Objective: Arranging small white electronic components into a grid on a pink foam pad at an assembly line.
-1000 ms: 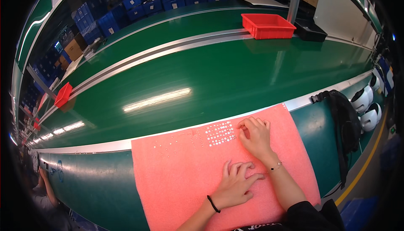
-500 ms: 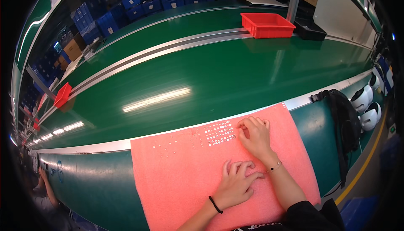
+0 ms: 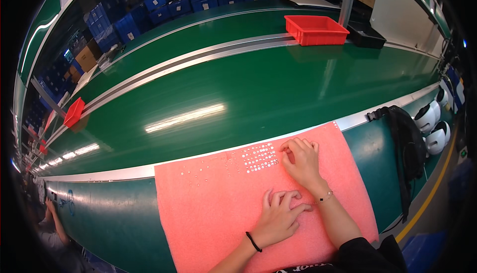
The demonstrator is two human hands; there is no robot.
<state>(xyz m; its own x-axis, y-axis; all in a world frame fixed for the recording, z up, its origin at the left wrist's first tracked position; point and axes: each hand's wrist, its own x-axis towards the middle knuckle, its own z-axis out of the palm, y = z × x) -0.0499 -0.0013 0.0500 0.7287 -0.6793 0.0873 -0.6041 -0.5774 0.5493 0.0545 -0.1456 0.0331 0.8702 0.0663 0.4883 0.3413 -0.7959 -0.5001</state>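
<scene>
A pink foam sheet (image 3: pixel 208 223) lies under both my hands. On it sit several close rows of small shiny round pieces (image 3: pixel 260 157), too small to name. Fainter, scattered pieces (image 3: pixel 196 173) lie farther left. My right hand (image 3: pixel 301 161) is at the right end of the rows, its fingers curled and thumb drawn toward the index finger; whatever is between the fingertips, if anything, cannot be made out. Nearer to me, my left hand (image 3: pixel 279 218) rests on the foam with bent fingers spread apart, holding nothing. Its fingertips come close to my right wrist.
Beyond the foam runs a wide green conveyor belt (image 3: pixel 258 94) with a metal edge. A red bin (image 3: pixel 316 30) and a black tray (image 3: pixel 366 34) stand on its far side. At right lie a black bag (image 3: pixel 401 149) and white rounded devices (image 3: pixel 437 138). Another person's arm (image 3: pixel 58 221) shows far left.
</scene>
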